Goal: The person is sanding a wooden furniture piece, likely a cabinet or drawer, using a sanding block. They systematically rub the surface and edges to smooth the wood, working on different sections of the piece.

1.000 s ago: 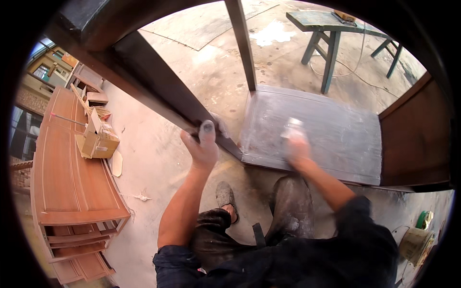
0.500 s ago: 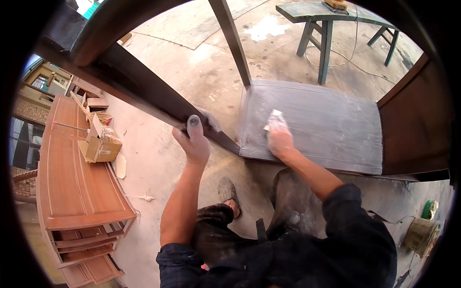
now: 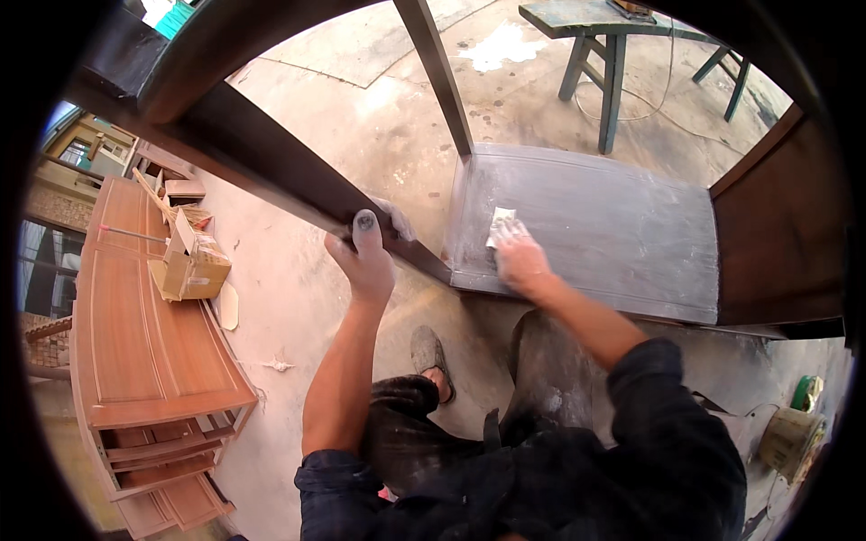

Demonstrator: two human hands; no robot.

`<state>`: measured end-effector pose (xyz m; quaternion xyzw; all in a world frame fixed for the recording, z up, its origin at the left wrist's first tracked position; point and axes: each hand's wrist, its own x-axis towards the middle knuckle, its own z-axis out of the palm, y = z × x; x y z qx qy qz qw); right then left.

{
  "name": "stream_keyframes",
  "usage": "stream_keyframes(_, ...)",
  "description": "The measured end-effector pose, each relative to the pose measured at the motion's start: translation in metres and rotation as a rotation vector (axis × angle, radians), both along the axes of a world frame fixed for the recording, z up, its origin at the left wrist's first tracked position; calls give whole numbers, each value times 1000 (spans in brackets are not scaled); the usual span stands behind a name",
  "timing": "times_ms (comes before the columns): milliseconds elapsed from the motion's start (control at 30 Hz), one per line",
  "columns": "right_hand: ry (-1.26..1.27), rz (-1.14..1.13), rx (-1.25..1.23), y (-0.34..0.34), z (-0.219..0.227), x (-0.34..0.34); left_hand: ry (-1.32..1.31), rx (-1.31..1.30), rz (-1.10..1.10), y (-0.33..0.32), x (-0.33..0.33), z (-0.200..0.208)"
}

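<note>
Grey, dusty panel point(image 3: 622, 239) runs long-ways off to the right of the right hand point(image 3: 523, 260), which has a pale pad point(image 3: 502, 217) pressed near its left end, left hand point(image 3: 368, 261) just wrapped round the dark rail point(image 3: 289, 162).

Left hand point(image 3: 368, 261): gripping dark rail point(image 3: 280, 162), near dusty panel point(image 3: 622, 234)'s near-left corner.
Right hand point(image 3: 523, 263): holding whitish pad point(image 3: 502, 217) on panel, toward its left edge.
Panel: dark, streaked pale, right edge meeting upright brown board point(image 3: 776, 234).
Cabinet point(image 3: 135, 343): reddish-brown, carton point(image 3: 203, 272) by right edge.
Bench point(image 3: 577, 18): green, tool point(image 3: 631, 11) on top, partly cut off.
</note>
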<state>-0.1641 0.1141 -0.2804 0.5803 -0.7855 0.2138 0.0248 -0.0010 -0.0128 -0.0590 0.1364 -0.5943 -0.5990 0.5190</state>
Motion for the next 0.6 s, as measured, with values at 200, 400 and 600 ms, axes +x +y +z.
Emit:
stream_keyframes(200, -42, -157, -133, 122, 23, -83, 11, -31, 56, -4, 28, 9)
stream_keyframes(400, 32, 12, -138, -2, -2, -1, -62, -28, 39, -2, 0, 0)
stream_keyframes(600, -111, -95, 177, 155, 10, -91, -18, -23, 75, -6, 30, 0)
